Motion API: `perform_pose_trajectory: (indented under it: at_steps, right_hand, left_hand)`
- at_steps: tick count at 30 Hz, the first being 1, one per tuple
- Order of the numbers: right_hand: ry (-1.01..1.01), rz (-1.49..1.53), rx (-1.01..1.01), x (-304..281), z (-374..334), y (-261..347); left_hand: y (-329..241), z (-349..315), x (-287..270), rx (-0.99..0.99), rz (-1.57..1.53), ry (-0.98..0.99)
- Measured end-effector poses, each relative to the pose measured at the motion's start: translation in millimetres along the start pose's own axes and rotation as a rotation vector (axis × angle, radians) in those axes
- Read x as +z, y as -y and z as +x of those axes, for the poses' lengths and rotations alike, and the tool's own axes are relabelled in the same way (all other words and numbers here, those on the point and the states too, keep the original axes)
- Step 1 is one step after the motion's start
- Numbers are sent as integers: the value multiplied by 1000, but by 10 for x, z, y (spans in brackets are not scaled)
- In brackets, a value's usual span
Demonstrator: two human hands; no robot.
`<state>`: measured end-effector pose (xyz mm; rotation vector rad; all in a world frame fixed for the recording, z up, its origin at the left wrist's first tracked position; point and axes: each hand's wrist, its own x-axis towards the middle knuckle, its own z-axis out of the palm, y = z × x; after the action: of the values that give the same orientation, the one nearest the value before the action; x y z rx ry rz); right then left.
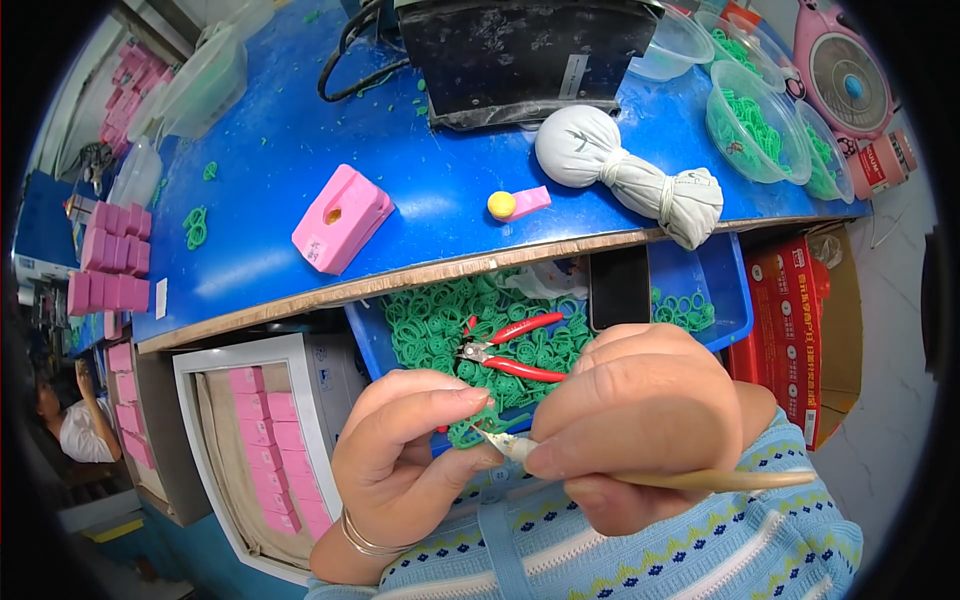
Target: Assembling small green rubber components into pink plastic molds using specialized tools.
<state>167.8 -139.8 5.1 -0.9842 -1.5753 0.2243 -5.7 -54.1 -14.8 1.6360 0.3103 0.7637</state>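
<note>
A small green openwork piece (464,436), like the rings in the tray, is pinched between the thumb and fingers of my left hand (395,450). My right hand (640,420) grips a slim tan-handled tool (745,481) with a pale wrapped collar and a fine metal point. That point touches or nearly touches the green piece. Beneath both hands is a blue tray (738,300) heaped with green ring-shaped pieces (425,320). Red-handled cutters (515,369) lie open on the heap. A dark phone (618,290) rests by the tray's far side, above my right hand.
On the blue table (270,120) are a pink block (342,218), a yellow-topped pink piece (503,206), a tied grey cloth bundle (625,172) and a black machine (525,60). Bowls of green pieces (757,130) and a pink fan (845,75) stand right. A person (90,425) sits far left.
</note>
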Motion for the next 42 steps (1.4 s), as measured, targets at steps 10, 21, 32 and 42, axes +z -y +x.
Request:
perform_pose_trajectory:
  at_steps: [10, 21, 32, 42]
  right_hand:
    - [-14, 12, -9, 15, -8, -35]
    - [-144, 103, 26, -44, -6, 28]
    - [53, 26, 19, -39, 21, 10]
    - [-178, -328, 51, -125, 44, -128]
  left_hand:
    - [9, 4, 4, 12, 42, -4]
    - [22, -2, 14, -18, -100, -21]
    - [35, -1, -10, -32, -154, -18]
    - [30, -6, -18, -50, -175, -18]
